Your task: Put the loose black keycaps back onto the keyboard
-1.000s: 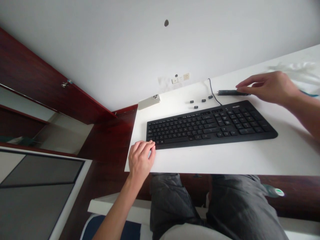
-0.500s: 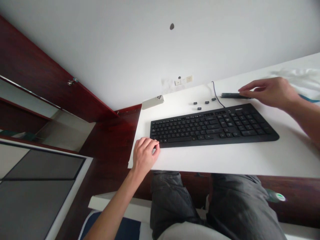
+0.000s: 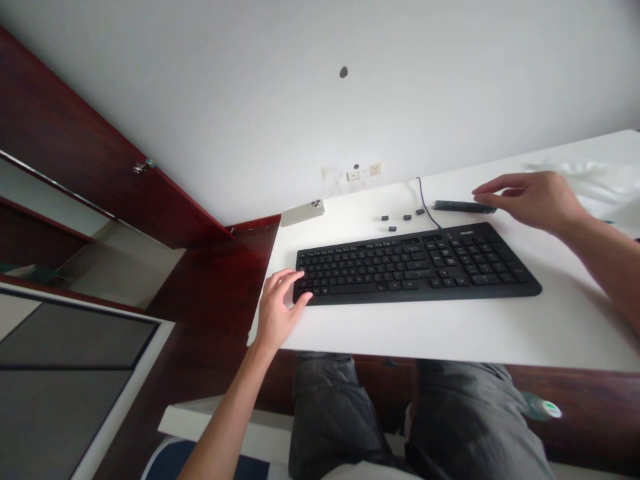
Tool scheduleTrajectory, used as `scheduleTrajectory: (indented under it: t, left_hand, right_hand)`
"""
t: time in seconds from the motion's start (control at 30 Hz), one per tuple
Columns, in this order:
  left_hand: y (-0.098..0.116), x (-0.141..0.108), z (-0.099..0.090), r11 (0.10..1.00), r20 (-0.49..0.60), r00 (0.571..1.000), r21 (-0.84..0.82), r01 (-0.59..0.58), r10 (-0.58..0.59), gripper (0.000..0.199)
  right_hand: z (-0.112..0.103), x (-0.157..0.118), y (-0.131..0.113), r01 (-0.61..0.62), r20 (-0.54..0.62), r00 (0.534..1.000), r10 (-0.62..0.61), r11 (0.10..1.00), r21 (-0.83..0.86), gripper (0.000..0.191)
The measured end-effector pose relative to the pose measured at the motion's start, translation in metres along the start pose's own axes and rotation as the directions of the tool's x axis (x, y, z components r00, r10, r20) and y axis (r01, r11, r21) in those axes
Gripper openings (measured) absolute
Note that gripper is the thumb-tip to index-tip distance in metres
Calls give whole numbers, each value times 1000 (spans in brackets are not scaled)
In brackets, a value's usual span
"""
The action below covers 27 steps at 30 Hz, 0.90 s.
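Note:
A black keyboard (image 3: 410,267) lies on the white desk, its cord running back to the wall. At its left end my left hand (image 3: 277,310) is open, thumb and index finger apart, with the tips at the lower left keys. Over the right side of the desk hovers my right hand (image 3: 533,197), palm down, its fingers slightly parted and nothing seen in them. Just under its fingertips a slim dark stick-shaped tool (image 3: 457,206) lies behind the keyboard; its exact kind is unclear. Several small black keycap-like pieces (image 3: 407,217) sit behind the keyboard.
A pale phone (image 3: 303,213) rests face down at the desk's back left. Crumpled clear plastic (image 3: 585,177) lies at the back right. Wall sockets (image 3: 364,173) are behind the desk (image 3: 400,327). Below it stands a bottle (image 3: 540,407).
My left hand has opened from a curled pinch and shifted up along the keyboard's left edge. My right hand has lifted slightly off the dark tool. The view has tilted a little.

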State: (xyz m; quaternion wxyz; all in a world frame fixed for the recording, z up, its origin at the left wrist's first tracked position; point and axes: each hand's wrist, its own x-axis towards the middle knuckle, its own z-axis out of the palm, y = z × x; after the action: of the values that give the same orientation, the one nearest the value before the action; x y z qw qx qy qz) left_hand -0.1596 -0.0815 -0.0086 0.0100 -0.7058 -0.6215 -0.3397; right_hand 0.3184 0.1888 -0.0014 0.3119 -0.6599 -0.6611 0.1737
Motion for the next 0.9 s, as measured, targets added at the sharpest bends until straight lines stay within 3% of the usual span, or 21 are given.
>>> scheduleTrajectory:
  t: [0.2, 0.27, 0.33, 0.47, 0.6, 0.73, 0.8, 0.9]
  left_hand:
    - [-10, 17, -3, 996, 50, 996, -57, -67, 70, 41]
    - [-20, 39, -4, 986, 23, 998, -158, -58, 62, 39]
    - [-31, 72, 0, 952, -81, 997, -306, -12, -13, 34]
    - [-47, 151, 29, 839, -202, 961, -541, 54, -192, 28]
    - [-50, 199, 70, 800, -122, 977, -596, 69, -175, 28]
    - [-55, 197, 90, 773, -73, 975, -623, 118, -208, 27]
    - [-61, 189, 91, 747, -34, 970, -644, 164, -243, 31]
    - [-67, 182, 88, 632, 75, 948, -729, 264, -310, 38]
  right_hand:
    - [1, 2, 8, 71, 2, 997, -71, 997, 24, 27]
    - [2, 2, 8, 70, 6, 998, -70, 997, 33, 30]
    - [1, 1, 7, 59, -5, 998, -59, 997, 40, 31]
    - [-1, -2, 0, 44, -56, 998, -41, 998, 53, 30]
    - [-2, -4, -1, 26, -81, 996, -22, 998, 53, 29]
    - [-3, -2, 4, 9, -91, 996, -4, 999, 49, 26]
    - [-5, -2, 4, 15, -97, 995, -11, 999, 39, 24]
    - [-7, -3, 0, 22, -113, 993, -21, 1000, 9, 25]
